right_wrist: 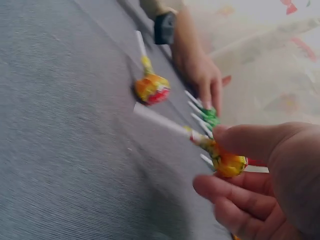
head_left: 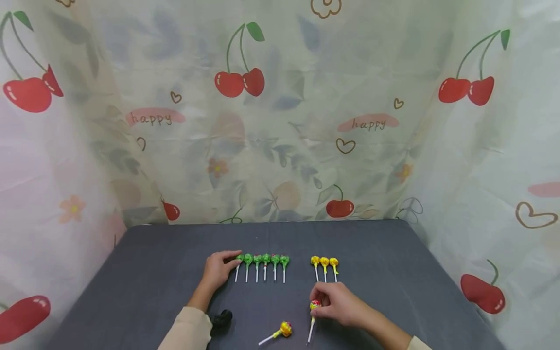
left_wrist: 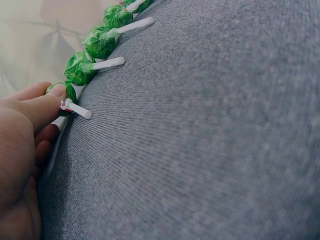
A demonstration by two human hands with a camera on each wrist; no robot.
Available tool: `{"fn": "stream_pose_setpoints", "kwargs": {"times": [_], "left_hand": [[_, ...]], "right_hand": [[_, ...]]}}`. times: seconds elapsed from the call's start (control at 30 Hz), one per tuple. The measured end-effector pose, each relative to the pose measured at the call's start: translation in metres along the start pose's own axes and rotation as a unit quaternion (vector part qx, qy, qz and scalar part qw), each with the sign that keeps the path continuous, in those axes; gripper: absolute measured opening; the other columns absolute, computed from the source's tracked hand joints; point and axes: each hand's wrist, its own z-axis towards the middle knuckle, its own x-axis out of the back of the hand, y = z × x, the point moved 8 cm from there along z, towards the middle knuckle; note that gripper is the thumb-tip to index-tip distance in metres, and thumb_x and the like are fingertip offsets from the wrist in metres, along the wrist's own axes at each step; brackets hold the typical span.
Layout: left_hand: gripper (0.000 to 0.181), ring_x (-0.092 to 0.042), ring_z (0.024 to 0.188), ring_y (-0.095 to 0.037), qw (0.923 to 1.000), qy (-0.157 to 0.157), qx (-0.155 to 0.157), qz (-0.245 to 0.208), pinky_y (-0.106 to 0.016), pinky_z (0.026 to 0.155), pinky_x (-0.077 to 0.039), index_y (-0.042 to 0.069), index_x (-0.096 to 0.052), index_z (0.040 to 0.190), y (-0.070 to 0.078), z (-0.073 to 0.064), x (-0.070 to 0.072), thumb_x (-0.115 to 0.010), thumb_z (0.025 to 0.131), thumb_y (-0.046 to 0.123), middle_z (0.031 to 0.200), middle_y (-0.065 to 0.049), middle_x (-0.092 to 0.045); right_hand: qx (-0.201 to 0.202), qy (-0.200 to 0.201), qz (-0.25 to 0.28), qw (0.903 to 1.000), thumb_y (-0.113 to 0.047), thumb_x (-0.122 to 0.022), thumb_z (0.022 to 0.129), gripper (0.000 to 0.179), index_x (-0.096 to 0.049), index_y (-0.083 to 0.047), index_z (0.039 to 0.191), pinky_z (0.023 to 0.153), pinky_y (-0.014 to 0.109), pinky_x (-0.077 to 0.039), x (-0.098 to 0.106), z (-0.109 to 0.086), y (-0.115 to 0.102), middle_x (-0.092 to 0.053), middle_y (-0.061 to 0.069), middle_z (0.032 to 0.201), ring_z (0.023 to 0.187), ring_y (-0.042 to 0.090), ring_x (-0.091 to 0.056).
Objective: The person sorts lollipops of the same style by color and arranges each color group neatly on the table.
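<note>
At the left end of a row of several green lollipops (head_left: pixel 266 260), my left hand (head_left: pixel 216 270) pinches the outermost green lollipop (left_wrist: pixel 71 91) by its head, the thumb in front. Its white stick points toward me. My right hand (head_left: pixel 343 304) holds a yellow lollipop (right_wrist: pixel 229 162) by the wrapped head between thumb and fingers, raised over the cloth with its stick slanting down. Just beyond that hand lie three yellow lollipops (head_left: pixel 324 261) side by side. A loose yellow lollipop (head_left: pixel 286 329) lies tilted near the front, left of the right hand.
Dark grey cloth (head_left: pixel 166 253) covers the table. A cherry-printed curtain (head_left: pixel 280 121) closes off the back and both sides. The black wrist camera (head_left: pixel 222 318) sits by the left sleeve.
</note>
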Motion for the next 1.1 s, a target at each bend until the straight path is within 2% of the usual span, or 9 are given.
{"fn": "stream_pose_setpoints", "kwargs": {"times": [0.1,0.2,0.27,0.47,0.67,0.9,1.1], "left_hand": [[0.028,-0.062,0.109,-0.031,1.0,0.0,-0.002,0.001,-0.049,0.092,-0.048,0.016,-0.075,0.114,0.0,0.001,-0.001,-0.075,0.086,0.016,0.113,-0.008,-0.07],[0.028,-0.062,0.108,-0.031,1.0,-0.003,0.001,-0.003,-0.049,0.091,-0.048,0.016,-0.075,0.114,-0.001,0.0,-0.002,-0.075,0.086,0.016,0.113,-0.008,-0.07],[0.027,-0.062,0.107,-0.031,1.0,-0.002,-0.003,-0.002,-0.049,0.09,-0.048,0.016,-0.075,0.113,-0.001,0.0,-0.002,-0.075,0.086,0.016,0.112,-0.008,-0.07],[0.027,-0.062,0.108,-0.032,1.0,-0.003,-0.003,-0.006,-0.049,0.091,-0.048,0.016,-0.075,0.114,-0.001,0.0,-0.001,-0.075,0.087,0.016,0.113,-0.008,-0.07],[0.027,-0.062,0.107,-0.031,0.9999,-0.001,-0.005,-0.01,-0.049,0.091,-0.048,0.016,-0.076,0.113,0.001,0.0,0.002,-0.075,0.086,0.016,0.111,-0.008,-0.07],[0.026,-0.063,0.106,-0.031,0.9999,0.003,-0.01,-0.004,-0.048,0.09,-0.048,0.016,-0.076,0.112,0.0,0.0,0.001,-0.075,0.086,0.015,0.11,-0.007,-0.071],[0.026,-0.063,0.105,-0.03,0.9999,0.004,-0.01,-0.004,-0.048,0.09,-0.049,0.016,-0.076,0.112,0.0,0.001,0.001,-0.075,0.086,0.015,0.11,-0.007,-0.071]], "right_hand": [[-0.01,0.005,0.061,0.9981,-0.007,-0.078,0.082,0.018,-0.065,-0.008,0.094,0.055,0.028,-0.055,0.008,0.002,0.003,-0.062,-0.004,0.079,0.06,0.007,-0.062],[-0.024,0.016,0.121,0.9922,0.001,-0.075,0.083,0.02,-0.066,0.001,0.1,0.057,0.034,-0.057,0.018,0.003,0.005,-0.063,0.006,0.089,0.064,0.017,-0.066],[-0.036,0.03,0.138,0.9894,0.003,-0.073,0.083,0.021,-0.066,0.002,0.103,0.06,0.035,-0.058,0.027,0.004,0.007,-0.064,0.009,0.092,0.068,0.021,-0.067],[-0.052,0.081,0.104,0.9899,-0.003,-0.074,0.085,0.026,-0.067,0.001,0.11,0.066,0.028,-0.057,0.057,0.01,0.009,-0.065,0.009,0.101,0.076,0.021,-0.064],[-0.052,0.124,0.059,0.9891,-0.005,-0.074,0.085,0.028,-0.068,-0.001,0.112,0.066,0.03,-0.056,0.08,0.014,0.008,-0.066,0.011,0.103,0.081,0.024,-0.064],[-0.062,0.154,0.04,0.9852,-0.003,-0.071,0.087,0.026,-0.069,-0.006,0.113,0.07,0.035,-0.057,0.093,0.018,0.017,-0.066,0.01,0.104,0.084,0.021,-0.065],[-0.095,0.179,0.029,0.9787,0.001,-0.069,0.088,0.026,-0.069,-0.005,0.113,0.071,0.042,-0.057,0.102,0.02,0.032,-0.067,0.006,0.101,0.081,0.018,-0.064]]}}
